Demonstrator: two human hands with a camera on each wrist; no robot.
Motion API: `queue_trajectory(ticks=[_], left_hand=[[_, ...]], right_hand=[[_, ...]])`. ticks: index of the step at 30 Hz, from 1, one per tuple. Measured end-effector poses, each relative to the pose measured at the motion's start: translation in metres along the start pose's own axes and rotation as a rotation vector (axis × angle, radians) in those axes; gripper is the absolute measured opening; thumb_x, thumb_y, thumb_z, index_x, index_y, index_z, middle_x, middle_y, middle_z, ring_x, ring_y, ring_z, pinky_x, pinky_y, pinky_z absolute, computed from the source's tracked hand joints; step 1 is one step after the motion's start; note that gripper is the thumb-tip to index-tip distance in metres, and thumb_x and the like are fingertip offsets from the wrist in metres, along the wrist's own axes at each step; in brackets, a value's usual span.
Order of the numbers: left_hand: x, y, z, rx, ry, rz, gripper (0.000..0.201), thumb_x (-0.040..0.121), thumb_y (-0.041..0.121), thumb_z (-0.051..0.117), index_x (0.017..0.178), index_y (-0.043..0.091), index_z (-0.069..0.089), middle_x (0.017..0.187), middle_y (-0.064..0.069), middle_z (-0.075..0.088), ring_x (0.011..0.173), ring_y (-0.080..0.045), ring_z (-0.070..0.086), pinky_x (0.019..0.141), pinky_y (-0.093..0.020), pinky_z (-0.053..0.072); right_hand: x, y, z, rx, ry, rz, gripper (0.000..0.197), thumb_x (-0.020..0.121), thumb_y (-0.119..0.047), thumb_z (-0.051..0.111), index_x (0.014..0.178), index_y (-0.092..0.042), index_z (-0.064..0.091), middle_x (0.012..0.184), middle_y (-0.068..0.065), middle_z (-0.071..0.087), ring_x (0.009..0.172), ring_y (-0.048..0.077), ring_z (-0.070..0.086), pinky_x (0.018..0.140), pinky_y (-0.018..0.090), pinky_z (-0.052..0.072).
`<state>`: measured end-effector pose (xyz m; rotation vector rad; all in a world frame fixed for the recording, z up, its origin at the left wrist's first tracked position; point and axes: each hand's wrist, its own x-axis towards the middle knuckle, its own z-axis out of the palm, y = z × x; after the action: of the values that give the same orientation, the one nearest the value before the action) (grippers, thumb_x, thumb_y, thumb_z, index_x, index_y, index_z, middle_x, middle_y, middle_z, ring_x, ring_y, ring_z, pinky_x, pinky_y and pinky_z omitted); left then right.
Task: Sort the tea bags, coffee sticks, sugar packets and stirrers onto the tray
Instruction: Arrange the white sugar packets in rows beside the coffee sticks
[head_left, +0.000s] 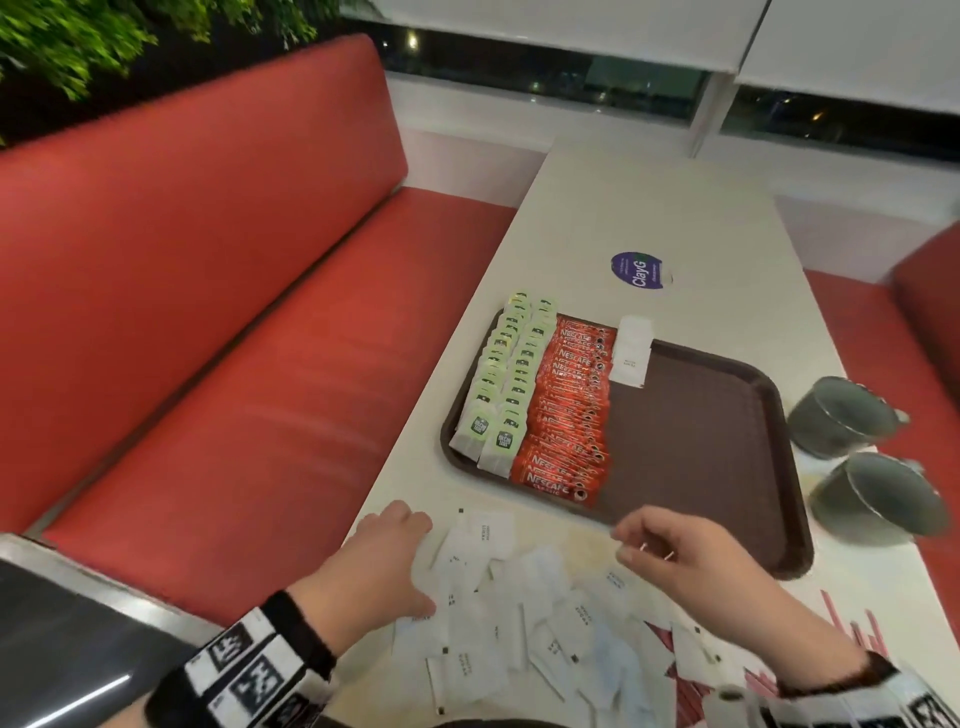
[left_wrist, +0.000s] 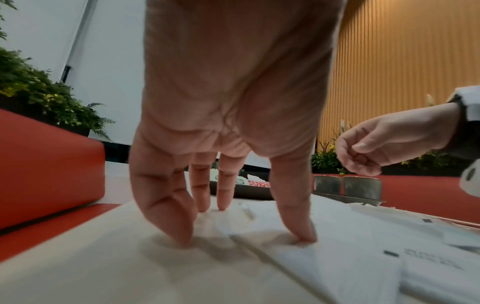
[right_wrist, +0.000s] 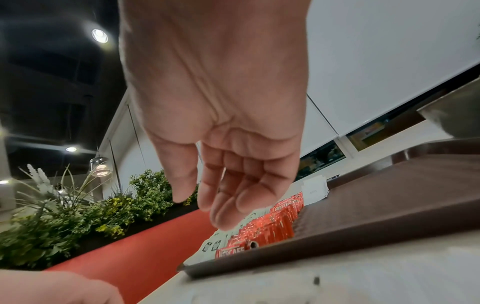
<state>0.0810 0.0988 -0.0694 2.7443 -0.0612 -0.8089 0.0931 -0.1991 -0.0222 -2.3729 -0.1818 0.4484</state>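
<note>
— Where are my hands?
— My left hand (head_left: 384, 558) presses spread fingers (left_wrist: 298, 205) on the sugar packets (head_left: 519, 613) on the table (head_left: 675, 208). My right hand (head_left: 691, 558) hangs loose, empty, by the tray (head_left: 717, 431).

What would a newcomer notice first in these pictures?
Probably the brown tray, with green tea bags and red coffee sticks in neat rows on its left side. Nearer, loose white sugar packets cover the table, the left hand pressing on them.
</note>
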Motion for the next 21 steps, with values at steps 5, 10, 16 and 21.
queue_trajectory(ticks=[5, 10, 16, 21], left_hand=[[-0.005, 0.013, 0.002, -0.055, 0.014, -0.095, 0.063, 0.074, 0.03, 0.077, 0.125, 0.019, 0.042, 0.112, 0.0, 0.047, 0.098, -0.02, 0.052, 0.076, -0.029, 0.044], [-0.011, 0.013, 0.009, -0.094, 0.085, -0.169, 0.04, 0.082, 0.029, 0.069, 0.114, 0.015, 0.051, 0.106, -0.001, 0.054, 0.087, -0.018, 0.052, 0.076, -0.03, 0.047], [-0.021, 0.011, 0.015, -0.124, 0.128, -0.125, 0.05, 0.08, 0.04, 0.069, 0.118, 0.015, 0.049, 0.116, -0.001, 0.048, 0.101, -0.019, 0.05, 0.085, -0.03, 0.044], [-0.022, 0.006, 0.015, -0.121, 0.111, -0.081, 0.046, 0.071, 0.034, 0.077, 0.103, 0.021, 0.046, 0.108, 0.001, 0.043, 0.091, -0.018, 0.048, 0.074, -0.028, 0.042]], right_hand=[[-0.029, 0.019, 0.015, -0.066, -0.033, -0.047, 0.011, 0.085, -0.026, 0.069, 0.085, -0.037, 0.064, 0.086, -0.024, 0.063, 0.074, 0.0, 0.058, 0.065, 0.013, 0.045], [-0.048, 0.025, 0.021, -0.135, -0.069, -0.092, 0.013, 0.087, -0.03, 0.065, 0.084, -0.041, 0.059, 0.083, -0.014, 0.065, 0.08, 0.0, 0.057, 0.068, 0.014, 0.045], [-0.066, 0.019, 0.02, -0.134, -0.112, -0.067, 0.007, 0.089, -0.027, 0.062, 0.088, -0.035, 0.061, 0.082, -0.014, 0.062, 0.068, 0.01, 0.065, 0.063, 0.022, 0.054], [-0.058, -0.009, 0.037, -0.251, -0.134, -0.153, 0.01, 0.09, -0.032, 0.061, 0.095, -0.039, 0.055, 0.091, -0.021, 0.057, 0.084, 0.001, 0.057, 0.069, 0.01, 0.043]])
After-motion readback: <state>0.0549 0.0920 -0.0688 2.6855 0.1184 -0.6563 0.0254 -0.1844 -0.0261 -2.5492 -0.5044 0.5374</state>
